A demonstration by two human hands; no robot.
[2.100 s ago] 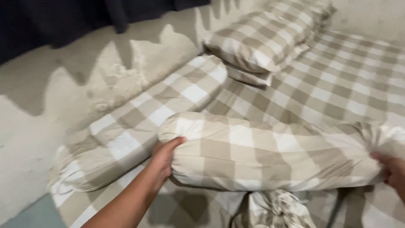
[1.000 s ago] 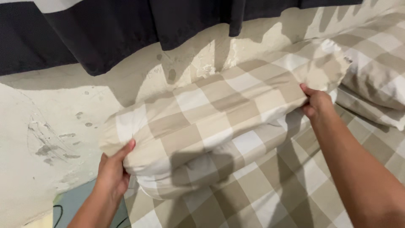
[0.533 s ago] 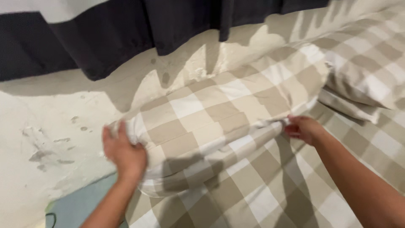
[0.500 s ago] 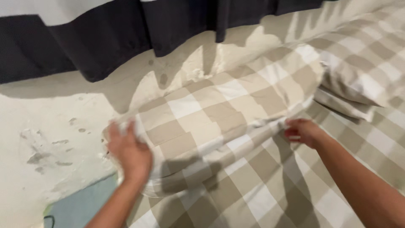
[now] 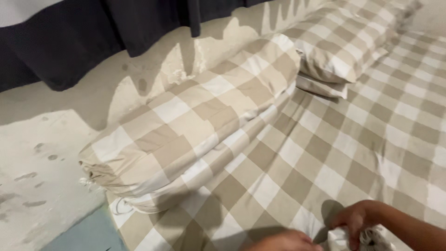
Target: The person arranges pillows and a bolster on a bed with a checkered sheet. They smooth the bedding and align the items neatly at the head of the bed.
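Patterned grey-and-white cloth (image 5: 367,238), bunched into a small wad at the bottom edge of the view, sits in the right hand (image 5: 355,218), whose fingers (image 5: 353,234) curl down over its top and pinch it; the thumb side is hidden, so how firm the grip is cannot be told. Just to the left of it, the left hand (image 5: 283,241) shows only as knuckles and the back of the hand along the bottom edge; its fingers are out of sight, so whether they are spread or closed cannot be told, nor whether they touch the wad. Both hands hover low over the checked bed sheet (image 5: 353,139), beige and white squares, which covers the mattress across the right and middle of the view. Well apart from the hands, up and to the left, two long bolsters in the same checked fabric lie stacked, the upper bolster (image 5: 195,116) resting on the lower bolster (image 5: 186,186), both running along the wall side of the bed. Beyond their far end, two checked pillows (image 5: 344,46) are stacked flat, touching or nearly touching the upper bolster's end. Behind the bolsters rises a worn, stained plaster wall (image 5: 42,153), with a dark curtain (image 5: 93,32) hanging across its top. A bit of pale blue floor (image 5: 88,234) shows at the lower left corner.
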